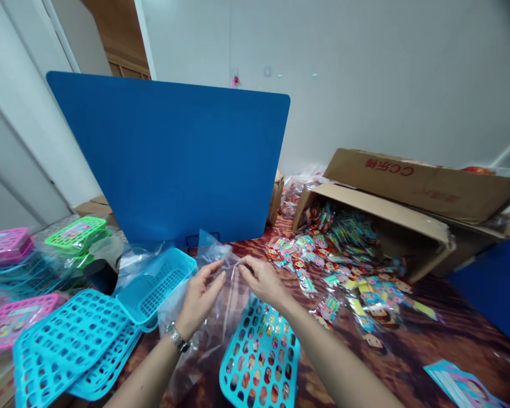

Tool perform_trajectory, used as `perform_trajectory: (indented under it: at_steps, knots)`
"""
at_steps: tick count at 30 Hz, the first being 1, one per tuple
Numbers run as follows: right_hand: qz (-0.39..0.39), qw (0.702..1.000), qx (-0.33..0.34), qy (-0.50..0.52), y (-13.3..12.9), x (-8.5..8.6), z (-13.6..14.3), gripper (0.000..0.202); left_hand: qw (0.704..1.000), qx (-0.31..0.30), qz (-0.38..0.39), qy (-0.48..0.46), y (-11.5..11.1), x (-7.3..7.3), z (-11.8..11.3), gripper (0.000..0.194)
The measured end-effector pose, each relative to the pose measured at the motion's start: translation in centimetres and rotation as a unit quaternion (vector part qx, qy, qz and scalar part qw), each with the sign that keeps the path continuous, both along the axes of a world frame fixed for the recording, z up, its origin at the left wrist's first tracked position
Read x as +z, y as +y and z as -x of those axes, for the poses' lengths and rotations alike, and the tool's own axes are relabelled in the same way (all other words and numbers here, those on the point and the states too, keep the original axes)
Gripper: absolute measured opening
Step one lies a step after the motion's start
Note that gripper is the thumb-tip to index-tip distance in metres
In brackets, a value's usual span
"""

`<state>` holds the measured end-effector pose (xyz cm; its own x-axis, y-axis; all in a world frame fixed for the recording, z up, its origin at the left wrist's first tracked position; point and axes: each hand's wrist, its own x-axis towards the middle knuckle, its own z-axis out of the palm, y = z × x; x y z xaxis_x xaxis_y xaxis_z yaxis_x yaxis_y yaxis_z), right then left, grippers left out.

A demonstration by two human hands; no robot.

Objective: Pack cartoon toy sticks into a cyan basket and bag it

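A clear plastic bag [233, 300] hangs crumpled between my two hands. My right hand [263, 280] pinches its upper edge between thumb and fingertips. My left hand [202, 297], with a metal-band watch on the wrist, rests against the bag's other side, its thumb and fingers apart. Below my right hand is a light-blue perforated basket lid [261, 357], with colourful small items showing through its holes. Left of the bag sits an open light-blue basket [164, 286]. More light-blue lids [74, 334] lie stacked beside my left forearm.
A tipped cardboard box [391, 204] spills many small wrapped packets [357, 277] onto the table at right. Pink [19, 320] and green [79, 232] wrapped baskets stand at left, near a black cylinder [101, 276]. A large blue panel [178, 158] rises behind. Printed cards [461, 382] lie at lower right.
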<state>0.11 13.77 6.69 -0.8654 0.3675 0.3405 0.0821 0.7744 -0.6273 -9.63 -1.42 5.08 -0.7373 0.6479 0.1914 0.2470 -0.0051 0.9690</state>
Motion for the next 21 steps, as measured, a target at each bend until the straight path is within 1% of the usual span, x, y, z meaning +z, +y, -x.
perform_trajectory:
  at_steps: [2,5,7,8,11,13,14,16,19,21]
  knots:
    - [-0.005,1.000,-0.002,-0.007,0.0,-0.2,0.0,0.016,0.998,-0.011,0.016,0.060,0.1,-0.7,-0.1,0.037]
    - [-0.004,0.999,-0.049,-0.019,0.1,-0.6,0.1,0.020,0.997,-0.006,0.021,0.073,0.3,-0.9,-0.6,0.035]
    - [-0.007,0.998,-0.064,-0.011,-0.1,-0.8,0.1,0.026,0.999,-0.003,0.020,0.041,0.4,-0.7,-1.0,0.035]
    - [-0.011,0.998,-0.061,-0.004,-0.3,-0.9,0.1,0.028,1.000,-0.002,0.016,0.008,0.6,-0.5,-1.1,0.036]
    - [-0.025,0.999,-0.024,0.016,-1.0,-0.8,0.1,0.030,0.994,0.009,-0.009,-0.107,0.9,-0.2,-1.2,0.043]
    - [-0.010,1.000,0.011,0.013,-1.4,-0.7,0.0,0.031,0.990,0.019,-0.029,-0.139,1.1,-0.1,-1.0,0.041]
    - [0.014,1.000,0.025,0.005,-1.6,-0.7,0.0,0.032,0.990,0.021,-0.036,-0.136,1.2,0.0,-0.8,0.039]
    - [0.094,0.995,0.038,-0.007,-1.4,-0.8,0.0,0.034,0.991,0.017,-0.043,-0.123,1.2,0.2,-0.5,0.036]
    - [0.234,0.971,0.049,0.011,-0.4,-1.1,0.3,0.034,0.993,0.011,-0.040,-0.111,1.0,0.5,-0.2,0.034]
    - [0.295,0.954,0.029,0.050,0.7,-1.5,0.5,0.034,0.994,0.005,-0.030,-0.105,0.7,0.6,-0.1,0.032]
